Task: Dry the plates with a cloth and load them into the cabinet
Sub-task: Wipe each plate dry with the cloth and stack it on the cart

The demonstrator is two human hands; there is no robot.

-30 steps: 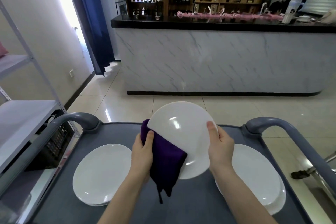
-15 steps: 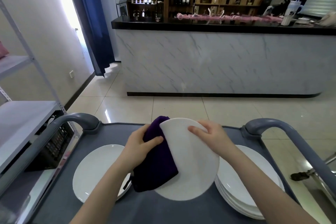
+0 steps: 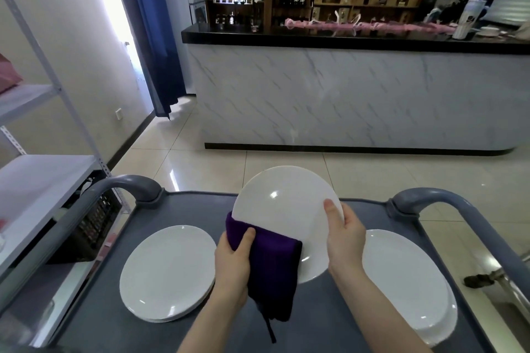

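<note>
1. Round white ceramic plate is held up off the grey bench top of the cart, over its middle, between my two hands.
2. Right hand: curled on the plate's right rim. Thumb lies on the face toward me, fingers are behind it and out of sight.
3. Left hand: clamps the dark purple cloth over the plate's lower-left rim. Thumb is in front, fingers are hidden behind.
4. Plate attitude: tilted up on edge, one glossy face toward me, top rim leaning away, bottom rim down toward the bench. It's round, so no long axis.
5. Cloth: wrapped over the rim, long axis near vertical, hanging below my left hand. A thin tail dangles from its lower end.
6. Left stack of flat white plates lies on the bench just left of my left hand. Right stack of flat white plates lies just right of my right wrist.
</note>
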